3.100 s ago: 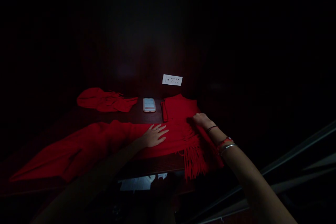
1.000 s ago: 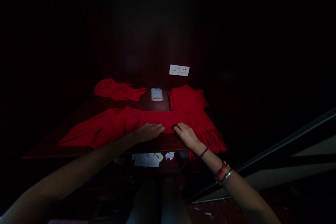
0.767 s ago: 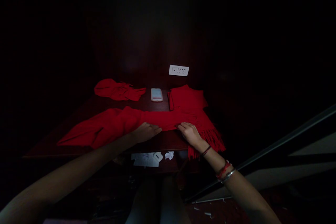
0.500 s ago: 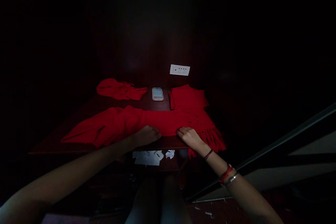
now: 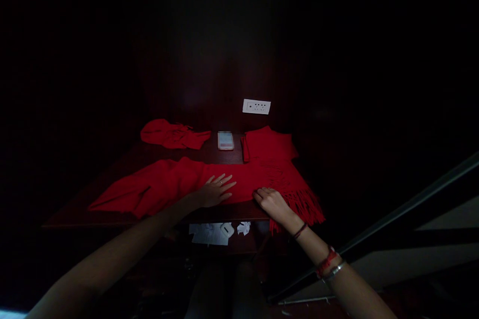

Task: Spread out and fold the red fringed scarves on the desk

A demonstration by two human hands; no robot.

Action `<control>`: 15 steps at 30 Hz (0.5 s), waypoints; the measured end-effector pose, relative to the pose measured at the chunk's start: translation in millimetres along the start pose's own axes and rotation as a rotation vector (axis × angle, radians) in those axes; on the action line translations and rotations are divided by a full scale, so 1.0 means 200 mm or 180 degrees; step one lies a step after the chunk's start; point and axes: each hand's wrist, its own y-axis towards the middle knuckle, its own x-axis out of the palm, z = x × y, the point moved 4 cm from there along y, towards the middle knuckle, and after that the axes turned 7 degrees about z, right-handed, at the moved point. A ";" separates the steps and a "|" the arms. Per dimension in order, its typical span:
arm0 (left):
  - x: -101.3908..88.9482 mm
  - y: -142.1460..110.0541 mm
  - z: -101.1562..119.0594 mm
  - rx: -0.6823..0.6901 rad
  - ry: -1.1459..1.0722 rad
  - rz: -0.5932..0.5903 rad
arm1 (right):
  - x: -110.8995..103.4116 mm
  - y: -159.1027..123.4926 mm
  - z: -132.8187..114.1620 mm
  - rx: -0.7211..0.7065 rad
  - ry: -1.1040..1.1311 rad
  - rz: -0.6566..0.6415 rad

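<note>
A red fringed scarf (image 5: 247, 174) lies lengthwise along the table, bunched at its left part and flat in the middle. My left hand (image 5: 215, 192) rests on the flat stretch with its fingers spread, a ring on one of them. At the near edge of the cloth, my right hand (image 5: 272, 202) has its fingers curled together on the scarf, just left of the fringe (image 5: 305, 204). The fingertips of this hand are partly hidden.
A folded red cloth (image 5: 269, 143) lies behind the scarf, a crumpled red cloth (image 5: 172, 134) at the back left. Between them is a phone (image 5: 225, 140). A socket plate (image 5: 256, 106) is on the wall. Papers (image 5: 209, 234) lie on a shelf below the dark tabletop (image 5: 116, 159).
My left hand has opened from a closed grip at the scarf's near edge and now lies with spread fingers on the cloth. My right hand stays by the edge. The view has tilted slightly up.
</note>
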 end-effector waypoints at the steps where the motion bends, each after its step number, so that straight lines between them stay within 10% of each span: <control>1: 0.02 0.00 0.00 0.0002 -0.0016 -0.0025 | 0.00 0.00 0.02 0.0096 -0.0009 0.0017; 15: 0.03 0.24 -0.13 0.0061 -0.0098 -0.0253 | 0.06 0.07 0.01 0.0345 -0.0192 -0.0126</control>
